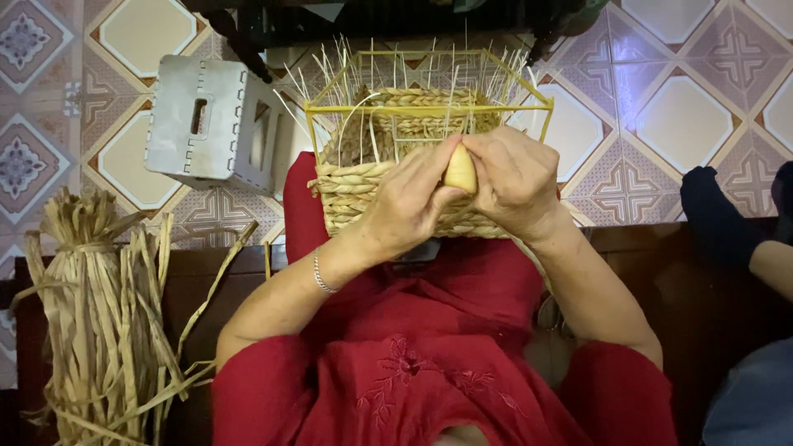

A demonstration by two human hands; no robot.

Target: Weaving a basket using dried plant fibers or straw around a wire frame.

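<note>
- On the lap, centre frame: half-woven basket (363, 190) on a yellow wire frame (429, 106), mouth facing away from the wearer; loose straw stakes stick out of it.
- Left hand (405, 206) & right hand (516, 182): both closed on a pale tool (461, 172), long axis approx. upright.
- Left side: straw bundle (91, 314).

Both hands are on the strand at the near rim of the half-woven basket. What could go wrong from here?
1. Thin stakes stick up loose around the yellow wire frame; either the left hand or the right hand could bend or snap one.
2. The basket sits on the lap, so a hard pull on the strand could tip it.
3. The bundle of strips lies off to the left, a reach away.
</note>
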